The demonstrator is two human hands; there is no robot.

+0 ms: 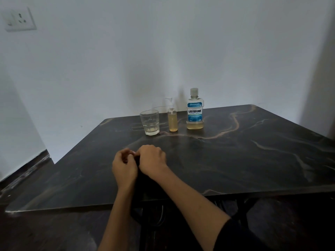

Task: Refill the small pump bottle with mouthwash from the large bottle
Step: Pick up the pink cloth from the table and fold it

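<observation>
Both hands [138,161] curled together, gripping nothing | pump bottle [172,119], large bottle [195,110] capped, upright, untouched | pour likely pending

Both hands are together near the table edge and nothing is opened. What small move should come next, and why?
Probably reach the right hand forward to the pump bottle and start unscrewing its pump. Both it and the Listerine bottle stand closed and untouched by the wall, and the left hand holds nothing visible. The small bottle must be open before any pouring.
</observation>
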